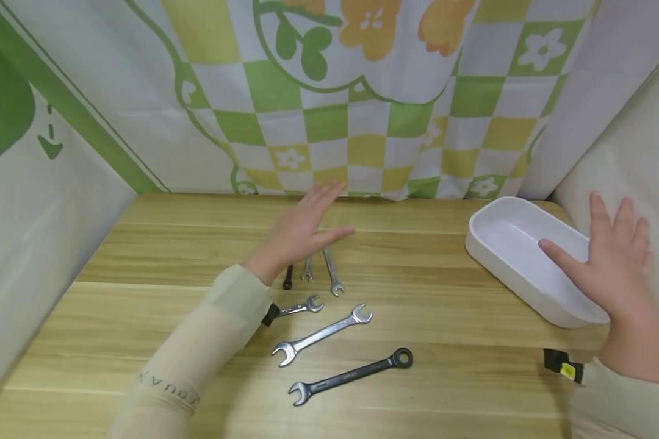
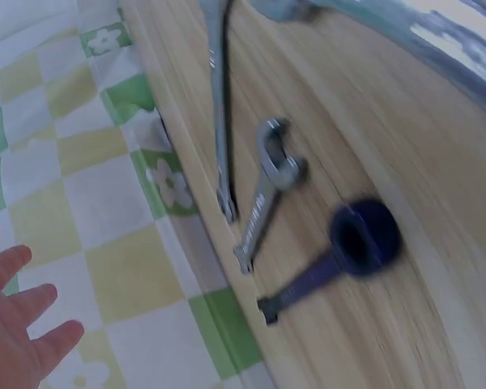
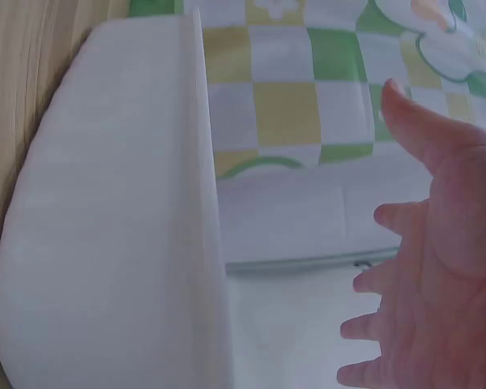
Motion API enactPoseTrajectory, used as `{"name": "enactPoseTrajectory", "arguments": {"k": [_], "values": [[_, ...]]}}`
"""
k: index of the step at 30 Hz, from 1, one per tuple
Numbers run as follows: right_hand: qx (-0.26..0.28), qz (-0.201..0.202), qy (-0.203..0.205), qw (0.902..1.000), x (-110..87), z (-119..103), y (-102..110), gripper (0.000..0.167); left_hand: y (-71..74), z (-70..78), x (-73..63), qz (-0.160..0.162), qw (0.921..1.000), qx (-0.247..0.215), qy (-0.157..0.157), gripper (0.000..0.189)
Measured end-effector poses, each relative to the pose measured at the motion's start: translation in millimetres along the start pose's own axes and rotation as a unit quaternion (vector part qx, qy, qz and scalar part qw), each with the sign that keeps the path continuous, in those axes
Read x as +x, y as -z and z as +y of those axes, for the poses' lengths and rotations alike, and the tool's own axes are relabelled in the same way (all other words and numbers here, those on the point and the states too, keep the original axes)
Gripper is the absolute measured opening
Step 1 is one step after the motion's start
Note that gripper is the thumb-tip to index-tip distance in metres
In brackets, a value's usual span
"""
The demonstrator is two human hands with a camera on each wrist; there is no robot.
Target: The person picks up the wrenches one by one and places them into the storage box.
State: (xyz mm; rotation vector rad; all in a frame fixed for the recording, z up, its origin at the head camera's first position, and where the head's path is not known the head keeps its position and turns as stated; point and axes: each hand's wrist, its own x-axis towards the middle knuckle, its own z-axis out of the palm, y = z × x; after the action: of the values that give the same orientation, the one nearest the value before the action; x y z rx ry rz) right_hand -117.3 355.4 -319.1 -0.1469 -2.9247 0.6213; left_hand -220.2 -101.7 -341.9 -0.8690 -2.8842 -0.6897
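Observation:
My left hand [image 1: 302,228], fingers straight and thumb apart, hovers over the far end of a row of wrenches and holds nothing. Partly hidden beneath it are a dark purple wrench [image 1: 288,278], a small silver wrench [image 1: 307,270] and a longer slim wrench [image 1: 334,274]. Nearer lie a short open-end wrench [image 1: 302,306], a larger silver double open-end wrench [image 1: 324,334] and a black ratcheting combination wrench [image 1: 351,375]. My right hand [image 1: 617,262], empty with fingers spread, is raised over the right side of a white oblong dish [image 1: 489,250].
A wooden tabletop [image 1: 450,305] carries everything. Behind it hangs a checkered curtain [image 1: 329,128] with flowers, reaching down to the back edge. White fabric walls [image 1: 44,219] close in the left and right sides.

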Motion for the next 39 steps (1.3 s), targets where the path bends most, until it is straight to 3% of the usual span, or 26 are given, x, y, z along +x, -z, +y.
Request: {"name": "enactPoseTrajectory", "arguments": {"k": [6, 18, 31, 39], "values": [[-0.014, -0.022, -0.038, 0.9989, -3.9, 23.1, 3.1, 0.105, -3.8, 8.5, 10.3, -0.023, 0.9988, -0.043, -0.010, 0.093], [0.013, -0.084, -0.055, 0.9948, 0.1, 47.0, 1.4, 0.118, -19.6, 16.1, 30.2, -0.039, 0.9922, -0.119, 0.004, 0.097], [0.059, -0.145, -0.062, 0.9857, -8.4, 72.3, -7.8, 0.133, -32.9, 39.5, 62.2, -0.064, 0.9911, -0.112, -0.032, 0.085], [0.068, -0.160, -0.067, 0.9825, -10.3, 82.9, -8.0, 0.136, -46.5, 60.4, 83.4, -0.089, 0.9893, -0.108, -0.042, 0.086]]}}
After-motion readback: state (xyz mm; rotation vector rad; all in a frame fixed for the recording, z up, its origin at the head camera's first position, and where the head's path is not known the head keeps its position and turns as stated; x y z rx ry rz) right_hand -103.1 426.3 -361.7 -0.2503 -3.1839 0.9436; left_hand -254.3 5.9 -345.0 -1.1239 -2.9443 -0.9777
